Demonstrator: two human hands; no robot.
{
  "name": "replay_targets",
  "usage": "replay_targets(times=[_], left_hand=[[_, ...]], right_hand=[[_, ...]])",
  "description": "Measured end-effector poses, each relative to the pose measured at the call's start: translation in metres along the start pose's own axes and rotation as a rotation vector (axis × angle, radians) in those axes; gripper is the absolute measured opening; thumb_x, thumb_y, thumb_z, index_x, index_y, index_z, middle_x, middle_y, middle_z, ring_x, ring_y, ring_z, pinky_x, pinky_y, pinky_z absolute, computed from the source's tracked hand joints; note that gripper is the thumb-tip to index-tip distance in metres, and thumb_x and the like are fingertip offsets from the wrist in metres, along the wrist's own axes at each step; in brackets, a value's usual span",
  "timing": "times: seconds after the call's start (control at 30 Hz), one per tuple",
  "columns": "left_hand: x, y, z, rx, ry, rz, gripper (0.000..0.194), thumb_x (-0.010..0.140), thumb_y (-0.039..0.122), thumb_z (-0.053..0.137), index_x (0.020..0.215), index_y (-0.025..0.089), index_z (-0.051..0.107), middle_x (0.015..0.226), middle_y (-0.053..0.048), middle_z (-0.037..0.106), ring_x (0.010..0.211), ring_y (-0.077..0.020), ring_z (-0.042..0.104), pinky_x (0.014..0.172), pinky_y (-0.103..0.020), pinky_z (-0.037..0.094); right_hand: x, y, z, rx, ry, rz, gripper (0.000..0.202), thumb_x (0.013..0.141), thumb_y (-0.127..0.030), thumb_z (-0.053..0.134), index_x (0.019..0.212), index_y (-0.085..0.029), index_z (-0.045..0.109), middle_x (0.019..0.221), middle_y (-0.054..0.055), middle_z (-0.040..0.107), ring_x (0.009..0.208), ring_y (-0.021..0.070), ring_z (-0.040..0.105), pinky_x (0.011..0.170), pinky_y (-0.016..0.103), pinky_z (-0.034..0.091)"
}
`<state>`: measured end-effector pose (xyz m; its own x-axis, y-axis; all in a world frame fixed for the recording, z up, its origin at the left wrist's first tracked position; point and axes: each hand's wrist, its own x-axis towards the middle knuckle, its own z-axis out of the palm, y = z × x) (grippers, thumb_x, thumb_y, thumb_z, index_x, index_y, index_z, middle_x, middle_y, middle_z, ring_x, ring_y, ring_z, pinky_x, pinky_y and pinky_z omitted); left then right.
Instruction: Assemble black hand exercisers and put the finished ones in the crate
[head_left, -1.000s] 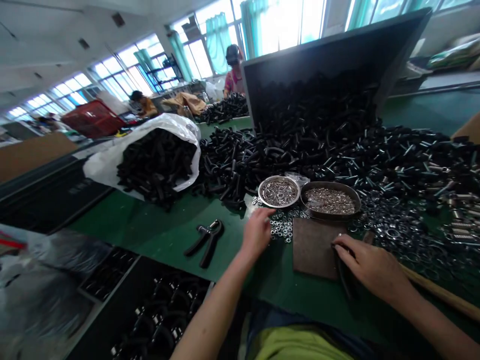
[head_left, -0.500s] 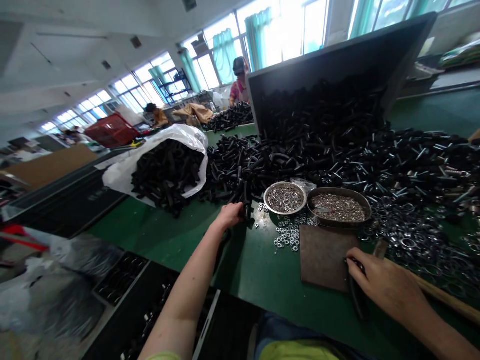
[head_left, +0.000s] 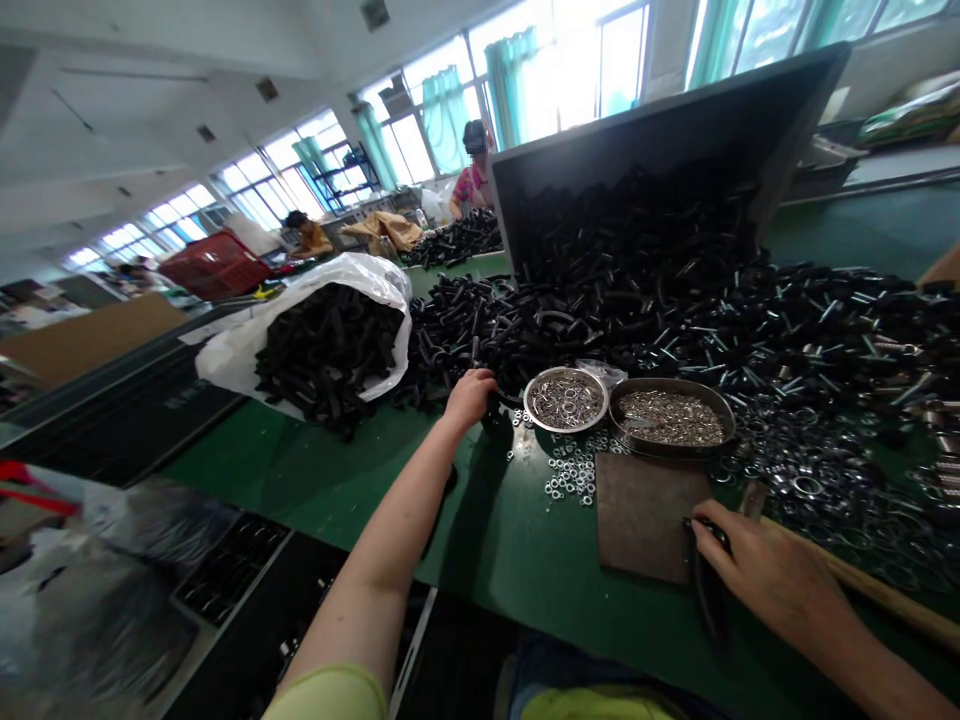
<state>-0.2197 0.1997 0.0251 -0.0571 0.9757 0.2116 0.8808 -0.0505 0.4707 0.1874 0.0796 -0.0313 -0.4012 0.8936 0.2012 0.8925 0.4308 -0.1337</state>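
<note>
My left hand (head_left: 471,396) is closed at the near edge of a heap of black parts (head_left: 540,325), its fingers round a dark part that I cannot make out fully. My right hand (head_left: 739,545) is wrapped round a black curved handle (head_left: 707,590) at the right edge of a brown square plate (head_left: 645,515). Beyond the plate stand a round metal dish (head_left: 566,400) of small metal pieces and an oval tin (head_left: 671,418) of tiny metal pieces. Small metal nuts (head_left: 571,475) lie scattered left of the plate.
A white sack (head_left: 232,355) of black parts lies at the left. A large grey bin (head_left: 667,110) tips toward the heap. Metal rings (head_left: 810,488) and a wooden-handled hammer (head_left: 862,585) lie at the right. Two people sit in the background.
My left hand has moved forward, further toward the black heap. The right hand still grips the black handle in nearly the same place. The view has shifted slightly.
</note>
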Motion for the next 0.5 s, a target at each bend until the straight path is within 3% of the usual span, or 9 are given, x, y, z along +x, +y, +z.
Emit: replay_targets(times=[0.07,0.2,0.27,0.33,0.4,0.43,0.47,0.5], left_hand=[[-0.014,-0.003,0.003,0.032,-0.023,0.006,0.032,0.068,-0.001,0.052,0.079,0.025,0.068,0.125,-0.001,0.058,0.125,-0.0234,0.040,0.106,-0.040,0.027],[-0.024,0.002,-0.002,0.033,-0.010,0.031,0.031,0.073,0.001,0.050,0.084,0.026,0.066,0.121,-0.001,0.060,0.128,-0.0213,0.037,0.110,-0.040,0.019],[-0.026,0.013,-0.004,0.022,0.038,0.024,0.032,0.077,0.006,0.046,0.097,0.024,0.062,0.120,-0.005,0.059,0.126,-0.0221,0.038,0.109,-0.041,0.020],[-0.035,0.031,-0.001,-0.058,0.126,-0.018,0.038,0.080,0.011,0.042,0.116,0.021,0.051,0.118,-0.008,0.057,0.119,-0.0228,0.045,0.104,-0.041,0.030],[-0.058,0.057,0.009,-0.324,0.171,-0.098,0.045,0.082,0.019,0.041,0.127,0.021,0.038,0.104,-0.006,0.059,0.096,-0.0194,0.056,0.088,-0.035,0.044],[-0.074,0.073,0.017,-0.540,0.139,-0.151,0.046,0.082,0.022,0.044,0.127,0.023,0.036,0.092,-0.002,0.059,0.079,-0.0155,0.057,0.076,-0.031,0.048],[-0.093,0.091,0.025,-0.754,0.031,-0.201,0.046,0.080,0.025,0.048,0.124,0.025,0.036,0.081,0.002,0.055,0.061,-0.0112,0.052,0.062,-0.026,0.047],[-0.113,0.109,0.034,-0.934,-0.149,-0.257,0.047,0.077,0.029,0.055,0.120,0.025,0.039,0.074,0.004,0.051,0.049,-0.0077,0.044,0.049,-0.022,0.042]], right_hand=[[0.001,-0.003,-0.003,0.001,-0.019,0.024,0.025,0.089,-0.036,0.038,0.090,-0.026,0.061,0.064,0.001,0.066,0.056,0.0229,0.064,0.047,0.029,0.034],[0.004,-0.007,-0.010,0.094,-0.055,0.071,0.024,0.089,-0.035,0.039,0.089,-0.026,0.062,0.069,0.001,0.068,0.059,0.0233,0.065,0.049,0.029,0.036],[0.004,-0.007,-0.014,0.238,-0.048,0.091,0.025,0.089,-0.037,0.039,0.089,-0.026,0.063,0.071,0.001,0.069,0.062,0.0218,0.065,0.052,0.029,0.040],[0.005,-0.009,-0.020,0.426,-0.034,0.117,0.027,0.090,-0.038,0.039,0.090,-0.025,0.063,0.077,0.001,0.070,0.068,0.0204,0.066,0.057,0.029,0.045],[0.005,-0.013,-0.026,0.615,-0.007,0.155,0.028,0.090,-0.038,0.040,0.092,-0.023,0.064,0.087,0.003,0.071,0.077,0.0198,0.066,0.064,0.029,0.048],[0.006,-0.017,-0.030,0.696,0.011,0.181,0.028,0.089,-0.039,0.041,0.092,-0.022,0.064,0.089,0.003,0.070,0.081,0.0198,0.066,0.066,0.029,0.049],[0.006,-0.022,-0.034,0.765,0.033,0.209,0.028,0.089,-0.040,0.043,0.092,-0.021,0.064,0.088,0.004,0.070,0.082,0.0199,0.065,0.067,0.028,0.049],[0.005,-0.028,-0.038,0.821,0.058,0.237,0.029,0.088,-0.040,0.045,0.091,-0.020,0.064,0.085,0.004,0.070,0.081,0.0198,0.065,0.066,0.028,0.049]])
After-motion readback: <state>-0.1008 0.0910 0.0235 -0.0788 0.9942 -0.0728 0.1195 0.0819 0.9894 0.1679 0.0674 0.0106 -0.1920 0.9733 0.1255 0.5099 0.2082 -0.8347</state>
